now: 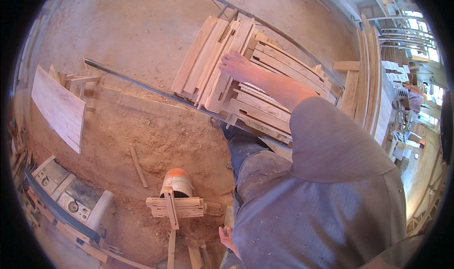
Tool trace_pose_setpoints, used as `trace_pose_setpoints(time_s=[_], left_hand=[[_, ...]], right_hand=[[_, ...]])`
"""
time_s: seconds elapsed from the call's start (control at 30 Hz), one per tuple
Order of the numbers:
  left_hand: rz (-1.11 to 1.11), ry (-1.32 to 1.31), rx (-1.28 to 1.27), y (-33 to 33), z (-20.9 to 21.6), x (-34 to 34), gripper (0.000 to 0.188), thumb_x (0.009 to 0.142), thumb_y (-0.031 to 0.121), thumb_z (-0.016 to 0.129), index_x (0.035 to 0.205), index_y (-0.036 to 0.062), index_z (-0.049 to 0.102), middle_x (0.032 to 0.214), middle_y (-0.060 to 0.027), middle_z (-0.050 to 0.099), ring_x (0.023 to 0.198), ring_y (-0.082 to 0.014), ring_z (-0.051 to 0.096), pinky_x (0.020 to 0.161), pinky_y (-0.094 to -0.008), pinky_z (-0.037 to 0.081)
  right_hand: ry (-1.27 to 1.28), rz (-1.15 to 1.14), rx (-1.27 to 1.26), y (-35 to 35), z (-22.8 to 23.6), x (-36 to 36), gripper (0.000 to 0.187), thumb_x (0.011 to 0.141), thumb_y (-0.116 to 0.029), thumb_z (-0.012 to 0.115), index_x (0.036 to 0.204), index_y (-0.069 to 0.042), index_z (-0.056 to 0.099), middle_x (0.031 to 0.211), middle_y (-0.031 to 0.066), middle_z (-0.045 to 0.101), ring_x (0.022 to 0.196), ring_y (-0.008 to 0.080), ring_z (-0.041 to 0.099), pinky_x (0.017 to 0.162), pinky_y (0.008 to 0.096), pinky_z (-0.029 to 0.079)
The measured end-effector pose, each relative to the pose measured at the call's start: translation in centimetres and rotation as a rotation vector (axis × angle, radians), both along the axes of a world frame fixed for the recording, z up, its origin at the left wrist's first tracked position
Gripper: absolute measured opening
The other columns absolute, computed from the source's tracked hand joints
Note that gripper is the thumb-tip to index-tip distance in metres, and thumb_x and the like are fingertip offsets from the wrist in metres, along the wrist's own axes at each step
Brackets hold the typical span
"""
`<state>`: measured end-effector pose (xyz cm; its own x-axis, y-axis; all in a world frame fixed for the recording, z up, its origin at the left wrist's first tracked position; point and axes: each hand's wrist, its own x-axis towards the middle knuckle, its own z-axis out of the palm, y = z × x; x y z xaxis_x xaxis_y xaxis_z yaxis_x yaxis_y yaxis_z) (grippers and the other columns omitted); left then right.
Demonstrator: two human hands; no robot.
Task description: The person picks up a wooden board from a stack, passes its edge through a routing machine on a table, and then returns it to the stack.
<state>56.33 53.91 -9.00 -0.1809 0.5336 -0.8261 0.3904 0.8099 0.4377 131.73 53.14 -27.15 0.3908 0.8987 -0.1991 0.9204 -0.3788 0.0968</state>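
My right hand (235,65) lies across a pale wooden board (218,95) on top of a stack, its fingers bent over the board's far edge. The board has a slot cut near its near end. Beside it lie several more planks (198,56), side by side. Slotted wooden pieces (272,105) are stacked crosswise under and next to my forearm. My left hand (228,237) hangs low beside my body, partly hidden by my shirt. Its fingers are loosely curled, and nothing shows in them.
Metal rails (137,82) run under the stack. A white and orange bucket (178,180) stands near short wood pieces (189,207) on the dirt floor. A wide panel (59,108) leans at the left, above a dusty machine (71,198). Long boards (366,79) stand at the right.
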Motion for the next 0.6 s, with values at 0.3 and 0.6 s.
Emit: trace_pose_setpoints(time_s=[0.3, 0.6], left_hand=[[-0.371, 0.024, 0.086, -0.1, -0.6, 0.6, 0.055, 0.100, 0.006, 0.068, 0.149, -0.0104, 0.050, 0.101, -0.0043, 0.068, 0.086, -0.0115, 0.061, 0.075, -0.0260, 0.051], [-0.429, 0.179, 0.130, 0.9, 2.2, 7.1, 0.057, 0.099, 0.008, 0.069, 0.149, -0.0112, 0.050, 0.121, -0.0137, 0.073, 0.099, -0.0173, 0.069, 0.087, -0.0295, 0.056]], right_hand=[[0.362, 0.025, -0.356, 4.0, 0.0, 2.4, 0.087, 0.075, -0.022, 0.083, 0.156, -0.014, 0.050, 0.165, 0.0170, 0.041, 0.157, 0.0345, 0.032, 0.129, 0.0584, 0.023], [0.409, 0.080, -0.450, 4.6, -0.8, 1.1, 0.103, 0.071, -0.013, 0.086, 0.162, -0.011, 0.038, 0.168, 0.0179, 0.035, 0.158, 0.0366, 0.030, 0.126, 0.0515, 0.034]])
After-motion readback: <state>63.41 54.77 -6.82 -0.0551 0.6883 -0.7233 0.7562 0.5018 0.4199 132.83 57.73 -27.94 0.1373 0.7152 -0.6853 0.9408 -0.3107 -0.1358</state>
